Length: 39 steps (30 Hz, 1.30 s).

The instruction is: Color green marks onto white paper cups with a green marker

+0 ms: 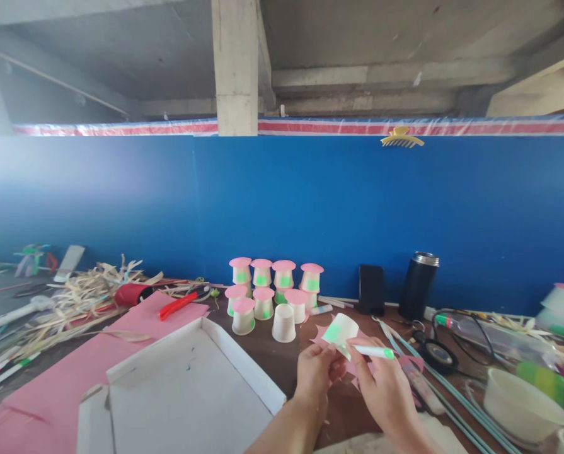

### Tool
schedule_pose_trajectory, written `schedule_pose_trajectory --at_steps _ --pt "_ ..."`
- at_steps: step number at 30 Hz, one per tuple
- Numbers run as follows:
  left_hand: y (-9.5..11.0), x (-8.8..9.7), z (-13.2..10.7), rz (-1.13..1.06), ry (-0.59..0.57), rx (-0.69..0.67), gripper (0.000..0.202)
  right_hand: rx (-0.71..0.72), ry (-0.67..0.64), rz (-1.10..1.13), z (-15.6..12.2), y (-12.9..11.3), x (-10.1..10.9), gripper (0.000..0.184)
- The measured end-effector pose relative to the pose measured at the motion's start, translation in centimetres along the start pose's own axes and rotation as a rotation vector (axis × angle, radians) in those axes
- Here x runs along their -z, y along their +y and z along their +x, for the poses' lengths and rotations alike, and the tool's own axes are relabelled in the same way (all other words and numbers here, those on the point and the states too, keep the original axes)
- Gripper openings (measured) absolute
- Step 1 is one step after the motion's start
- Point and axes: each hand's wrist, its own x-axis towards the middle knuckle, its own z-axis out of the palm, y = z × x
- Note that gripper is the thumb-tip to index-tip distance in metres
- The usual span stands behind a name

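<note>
My left hand [316,372] is closed on the lower edge of a white paper cup [346,325], which is tilted and has a green patch on its side. In my right hand [383,391] is a white marker [369,350] with a green end pointing right. Its other end lies close to the cup, and whether it touches is hidden. Behind my hands stands a plain upside-down paper cup [283,323]. To its left and behind it are several green-marked cups [263,304] topped with pink paper discs, some of them stacked.
A white box lid [178,384] lies at the left on pink paper [74,378]. Red-handled scissors [182,304] and pale strips [97,290] are beyond it. A phone [371,289], a black flask [418,287], tape [437,356] and a white bowl [522,403] are on the right.
</note>
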Motion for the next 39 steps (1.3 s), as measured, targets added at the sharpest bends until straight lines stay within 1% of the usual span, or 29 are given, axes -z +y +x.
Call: schedule_pose_trajectory --at_steps 3,7,9,11,14,17,22,27,31,33,36,39 --pt "0.03 0.02 0.07 0.010 0.012 0.003 0.030 0.008 -0.021 -0.013 0.05 -0.02 0.09 0.026" --pt "0.18 -0.03 -0.02 0.020 0.016 -0.004 0.029 0.001 0.021 0.010 0.07 -0.04 0.12 0.026" --pt "0.29 -0.08 -0.20 0.011 0.022 -0.002 0.025 0.006 -0.009 0.031 0.04 -0.05 0.12 0.027" --pt "0.43 -0.15 -0.43 -0.030 0.017 0.015 0.020 -0.011 -0.035 0.043 0.00 -0.01 0.13 0.027" --pt "0.64 -0.23 -0.72 -0.133 0.005 0.038 0.016 -0.048 0.007 0.051 -0.07 0.18 0.12 0.025" --pt "0.78 -0.22 -0.80 -0.178 0.013 0.043 0.016 -0.042 0.041 0.063 -0.11 0.34 0.02 0.022" --pt "0.78 -0.13 -0.73 -0.164 -0.020 0.034 0.017 -0.007 0.004 0.051 -0.13 -0.01 -0.14 0.021" --pt "0.57 -0.12 -0.74 -0.133 -0.043 0.037 0.020 -0.036 0.033 -0.003 -0.10 -0.01 -0.15 0.024" --pt "0.37 -0.03 -0.75 -0.136 0.002 0.042 0.016 -0.020 -0.038 0.010 -0.27 0.49 -0.39 0.023" --pt "0.31 0.03 -0.68 -0.140 0.007 0.043 0.013 -0.021 -0.027 -0.004 -0.39 0.60 -0.55 0.022" --pt "0.24 0.15 -0.49 -0.145 -0.005 0.043 0.013 -0.036 0.027 -0.023 -0.47 0.57 -0.64 0.021" --pt "0.23 0.25 -0.31 -0.144 0.027 0.043 0.010 0.000 -0.020 -0.002 -0.45 0.53 -0.62 0.019"
